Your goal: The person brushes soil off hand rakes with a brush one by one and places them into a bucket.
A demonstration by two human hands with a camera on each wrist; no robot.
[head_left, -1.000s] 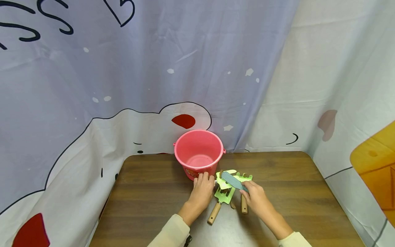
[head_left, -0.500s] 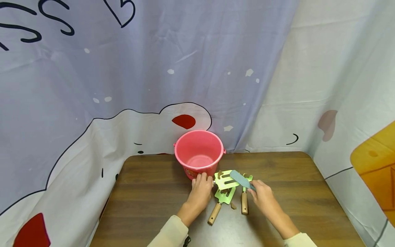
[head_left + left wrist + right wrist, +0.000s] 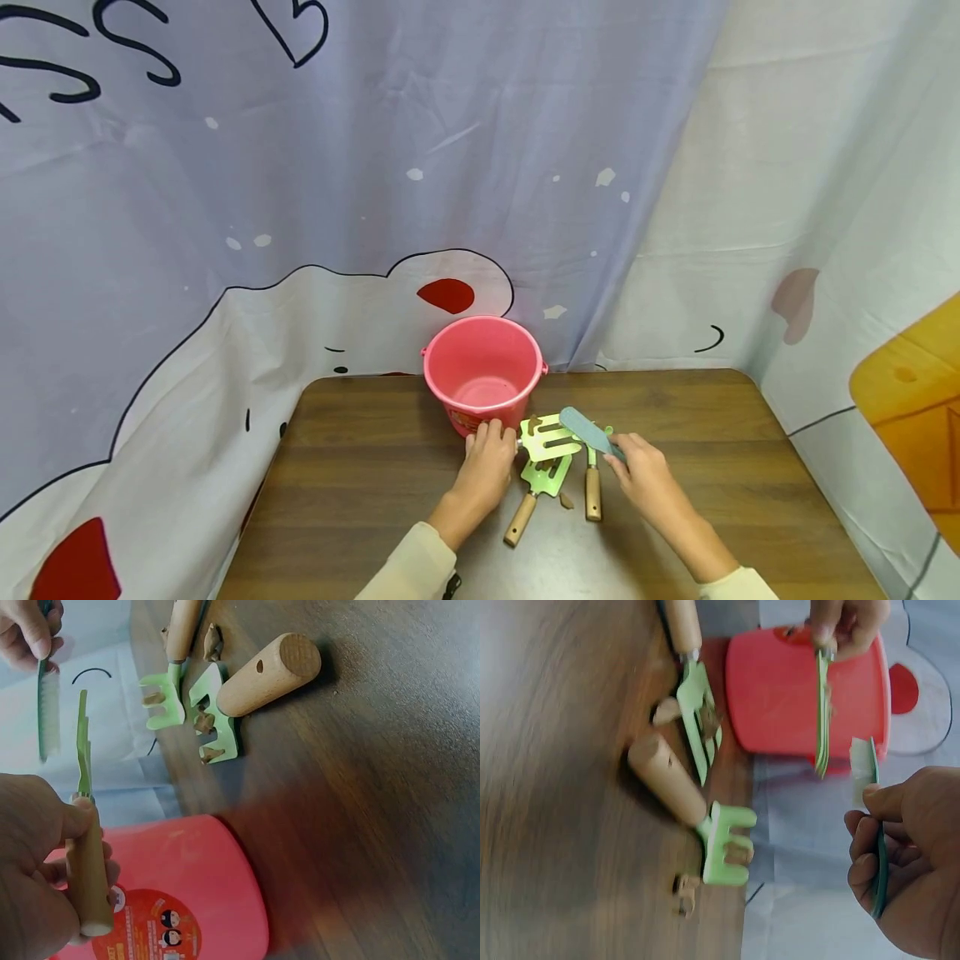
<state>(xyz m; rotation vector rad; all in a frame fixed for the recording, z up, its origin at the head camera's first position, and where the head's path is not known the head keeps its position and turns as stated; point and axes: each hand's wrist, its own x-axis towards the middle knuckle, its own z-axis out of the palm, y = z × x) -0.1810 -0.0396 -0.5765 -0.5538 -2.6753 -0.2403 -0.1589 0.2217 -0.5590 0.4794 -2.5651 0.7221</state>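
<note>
My left hand (image 3: 487, 471) grips the wooden handle (image 3: 91, 877) of a small green hand fork (image 3: 551, 437), raised in front of the bucket. A brown clump (image 3: 534, 423) lies on the fork near its neck. My right hand (image 3: 648, 479) holds a teal-handled brush (image 3: 587, 429) with pale bristles (image 3: 860, 766), close to the fork's tine ends; contact cannot be told. Below, on the table, lie a green slotted tool (image 3: 546, 475) and a green rake (image 3: 727, 844), both with wooden handles. Brown clumps lie in and beside them.
A pink bucket (image 3: 483, 367) stands at the back of the brown wooden table (image 3: 360, 467), just behind my left hand. A loose brown piece (image 3: 566, 501) lies between the two tool handles. A printed curtain (image 3: 420, 167) hangs behind the table.
My right hand has drawn the brush right, from over the fork to its tine ends. The fork has tilted so more of its face shows; my left hand has barely shifted.
</note>
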